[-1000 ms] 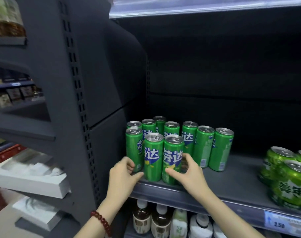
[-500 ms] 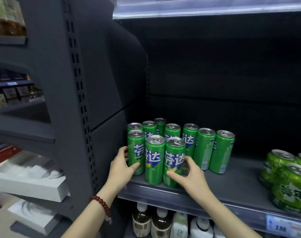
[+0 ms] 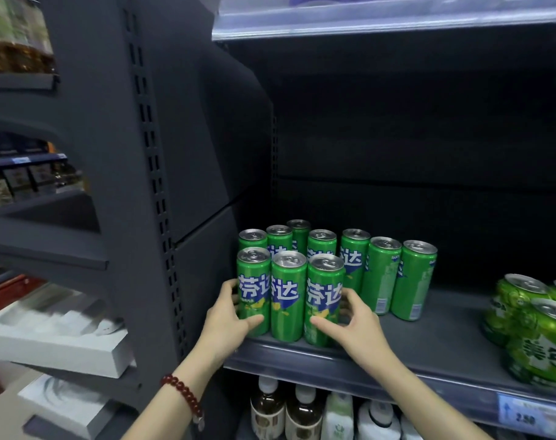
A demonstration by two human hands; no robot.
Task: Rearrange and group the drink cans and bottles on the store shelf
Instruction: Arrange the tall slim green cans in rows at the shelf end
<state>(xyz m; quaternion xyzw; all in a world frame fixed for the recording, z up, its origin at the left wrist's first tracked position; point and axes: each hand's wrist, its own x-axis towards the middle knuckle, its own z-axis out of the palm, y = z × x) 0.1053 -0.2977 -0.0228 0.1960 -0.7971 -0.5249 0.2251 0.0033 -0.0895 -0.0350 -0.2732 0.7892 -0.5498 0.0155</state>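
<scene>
Both hands were on the front row of tall green cans at the shelf point(image 3: 429, 341) edge. The left hand point(image 3: 227, 325) cupped the leftmost front can point(image 3: 253, 292), thumb across its lower label and fingers curled round its far side. The right hand point(image 3: 354, 325) gripped the rightmost front can point(image 3: 324, 300), thumb pressed low on its front, fingers wrapped behind. The middle can point(image 3: 287, 296) stood squeezed between them, touching both. More green cans point(image 3: 381, 274) stood upright behind and to the right. Squat green cans point(image 3: 537, 331) sat far right, possibly shrink-wrapped; too blurred to say.
</scene>
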